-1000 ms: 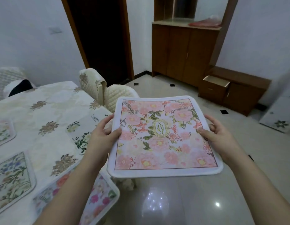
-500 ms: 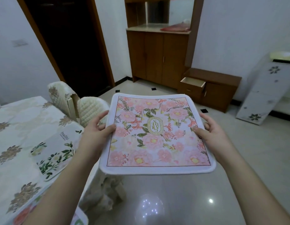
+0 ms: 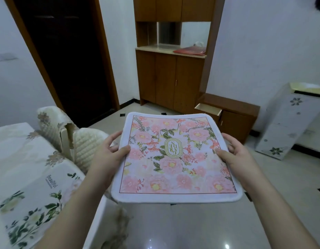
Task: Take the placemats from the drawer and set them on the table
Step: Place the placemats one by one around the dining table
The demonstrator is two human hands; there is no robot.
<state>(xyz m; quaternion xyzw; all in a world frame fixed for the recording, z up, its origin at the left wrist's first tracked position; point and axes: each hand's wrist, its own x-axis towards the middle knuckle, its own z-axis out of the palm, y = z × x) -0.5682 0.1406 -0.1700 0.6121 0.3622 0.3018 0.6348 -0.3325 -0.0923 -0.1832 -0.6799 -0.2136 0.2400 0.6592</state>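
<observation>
I hold a pink floral placemat [image 3: 175,159] flat in front of me, above the floor and to the right of the table. My left hand [image 3: 107,155] grips its left edge with the thumb on top. My right hand [image 3: 236,155] grips the right edge the same way. The table [image 3: 17,151], covered in a cream flowered cloth, fills the lower left, and a white placemat with green leaves [image 3: 37,200] lies on its near corner. The open drawer [image 3: 208,108] of the low wooden cabinet shows beyond the mat; its inside is hidden.
A cushioned chair [image 3: 65,137] stands at the table's right side. A tall wooden cabinet [image 3: 170,78] stands against the back wall beside a dark doorway [image 3: 65,60]. A white flowered panel [image 3: 290,121] leans at the right. Glossy tiled floor lies ahead.
The view has swung right and up, away from the table. The other placemats on the table have left the frame. Both hands keep the same hold on the pink mat.
</observation>
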